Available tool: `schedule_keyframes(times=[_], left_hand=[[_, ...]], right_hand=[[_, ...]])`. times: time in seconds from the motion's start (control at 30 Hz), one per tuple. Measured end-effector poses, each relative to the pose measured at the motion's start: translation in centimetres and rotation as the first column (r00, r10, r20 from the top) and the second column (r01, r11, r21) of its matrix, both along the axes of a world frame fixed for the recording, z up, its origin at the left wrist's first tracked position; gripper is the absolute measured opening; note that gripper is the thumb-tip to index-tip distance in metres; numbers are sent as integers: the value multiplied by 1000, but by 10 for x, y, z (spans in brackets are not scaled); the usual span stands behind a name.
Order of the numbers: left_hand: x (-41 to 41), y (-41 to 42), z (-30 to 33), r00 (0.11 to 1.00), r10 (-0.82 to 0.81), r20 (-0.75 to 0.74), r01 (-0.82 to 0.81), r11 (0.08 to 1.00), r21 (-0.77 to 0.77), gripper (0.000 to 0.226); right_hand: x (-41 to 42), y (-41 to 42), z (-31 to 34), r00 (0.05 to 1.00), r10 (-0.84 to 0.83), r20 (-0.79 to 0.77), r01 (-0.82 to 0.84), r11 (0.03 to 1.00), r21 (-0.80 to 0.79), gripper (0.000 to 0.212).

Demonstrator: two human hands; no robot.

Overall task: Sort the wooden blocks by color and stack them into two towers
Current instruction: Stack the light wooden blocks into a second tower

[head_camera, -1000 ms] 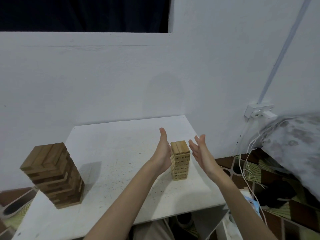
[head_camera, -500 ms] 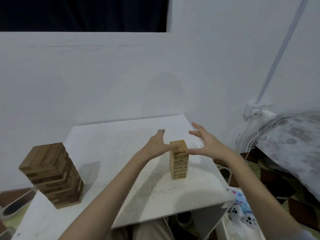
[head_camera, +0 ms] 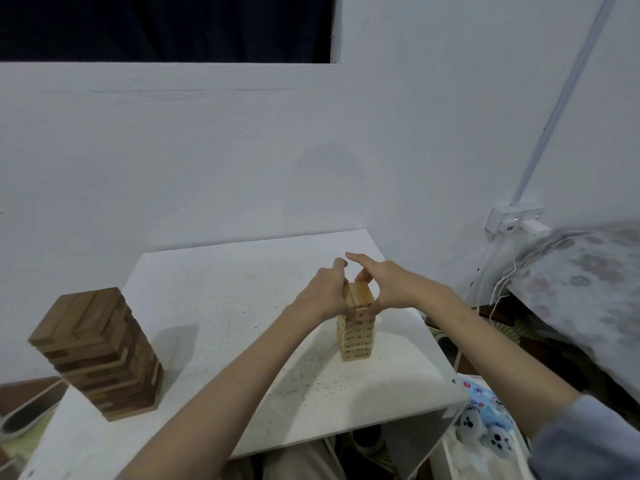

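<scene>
Blocks are sorted into two towers on the white table [head_camera: 221, 306]: the dark tower [head_camera: 98, 351] near the left edge, the light tower [head_camera: 356, 327] toward the right edge, well apart. Your left hand [head_camera: 323, 294] and right hand [head_camera: 388, 284] both clasp the light tower's upper layers, fingers curled round its sides. That tower looks narrow and tall, so uneven squeezing or a sideways pull on release would likely shear the top layers or tip it. Let go with both hands evenly. The right edge is near, so a fall that way could spill blocks off. Open room lies between the towers and toward the back edge.
</scene>
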State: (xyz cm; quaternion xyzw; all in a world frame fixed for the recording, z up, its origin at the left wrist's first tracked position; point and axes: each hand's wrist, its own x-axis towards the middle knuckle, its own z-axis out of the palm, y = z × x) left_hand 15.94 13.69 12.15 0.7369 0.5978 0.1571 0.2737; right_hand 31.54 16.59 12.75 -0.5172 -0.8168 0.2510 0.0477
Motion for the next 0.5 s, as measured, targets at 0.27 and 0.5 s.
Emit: schedule_keyframes(times=[0.27,0.5], left_hand=[[1,-2,-2,999,3,44,-3,1000,15,94],[2,1,-4,997,5,82,-7,1000,31,94]], right_hand=[[1,1,-4,998,20,-63,-20,1000,9,109],[-2,0,-6,995,25,-99,-24,1000,11,102]])
